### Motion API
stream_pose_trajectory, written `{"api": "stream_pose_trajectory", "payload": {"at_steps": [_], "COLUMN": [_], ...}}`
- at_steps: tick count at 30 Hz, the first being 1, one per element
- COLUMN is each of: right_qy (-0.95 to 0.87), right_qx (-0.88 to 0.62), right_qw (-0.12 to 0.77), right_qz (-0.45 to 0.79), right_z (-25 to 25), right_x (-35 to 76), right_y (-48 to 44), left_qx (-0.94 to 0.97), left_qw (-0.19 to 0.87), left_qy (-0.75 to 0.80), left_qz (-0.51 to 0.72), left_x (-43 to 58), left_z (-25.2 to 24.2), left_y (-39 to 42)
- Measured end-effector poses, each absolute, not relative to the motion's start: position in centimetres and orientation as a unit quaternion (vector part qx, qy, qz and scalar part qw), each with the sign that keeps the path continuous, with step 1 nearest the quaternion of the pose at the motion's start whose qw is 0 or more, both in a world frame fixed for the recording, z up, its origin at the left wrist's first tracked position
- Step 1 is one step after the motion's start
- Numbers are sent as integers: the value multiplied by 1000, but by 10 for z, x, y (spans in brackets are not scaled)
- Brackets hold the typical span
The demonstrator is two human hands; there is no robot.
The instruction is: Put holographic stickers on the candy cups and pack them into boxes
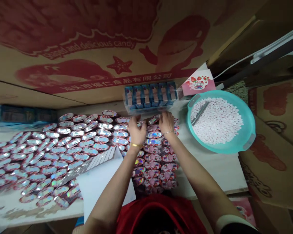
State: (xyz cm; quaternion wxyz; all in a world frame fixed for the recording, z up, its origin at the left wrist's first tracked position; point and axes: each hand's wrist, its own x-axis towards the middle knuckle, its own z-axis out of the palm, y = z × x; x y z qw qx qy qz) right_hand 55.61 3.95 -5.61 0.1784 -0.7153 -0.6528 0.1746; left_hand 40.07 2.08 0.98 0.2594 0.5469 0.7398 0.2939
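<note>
At far left, foil-lidded cups (63, 146) in overlapping rows across the white table (224, 169); just right of them a row of white cards (101, 159) on edge and a white sheet (99, 185), partly under the left forearm; next, the left hand (136, 130), gold bracelet at the wrist, fingers curled down and close together onto the far end of a column of cups (156, 162); too blurred to tell whether clamped on one; just beside it the right hand (166, 123), thin bangle at the wrist, fingers bent onto the same far end, grip likewise not to be told; the column itself between and beneath both forearms, back toward the body; right behind the fingertips a clear tray of blue boxes (151, 94); farther right a pink strawberry card (198, 83), then a teal basin (248, 126) of white pellets (219, 123), a metal scoop (200, 112) in them; red-printed cartons (87, 48) along the back.
</note>
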Motion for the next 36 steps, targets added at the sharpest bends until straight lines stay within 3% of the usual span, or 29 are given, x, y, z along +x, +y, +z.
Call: {"api": "stream_pose_trajectory", "payload": {"at_steps": [3,8,11,13,20,23,30,36], "right_qy": [-640,-674,-712,-746,-857,-849,-808,-810], "right_qx": [-705,-605,-543,-506,-374,-382,-426,-470], "right_qw": [241,323,311,275,133,93,85,64], "right_qz": [188,275,319,335,330,353,399,345], "right_z": [-45,-10,15,27,37,31,22,10], "right_x": [549,488,436,404,328,319,320,325], "right_y": [19,-28,-53,-66,-95,-94,-75,-67], "left_qx": [593,658,663,663,661,677,728,720], "left_qw": [319,220,173,159,206,173,89,154], "left_qy": [668,714,728,730,715,703,668,639], "left_qz": [317,92,-35,-51,98,132,124,224], "left_x": [317,170,134,132,149,146,152,165], "left_z": [45,71,55,41,36,39,32,36], "left_y": [-1,-74,-122,-147,-170,-167,-165,-205]}}
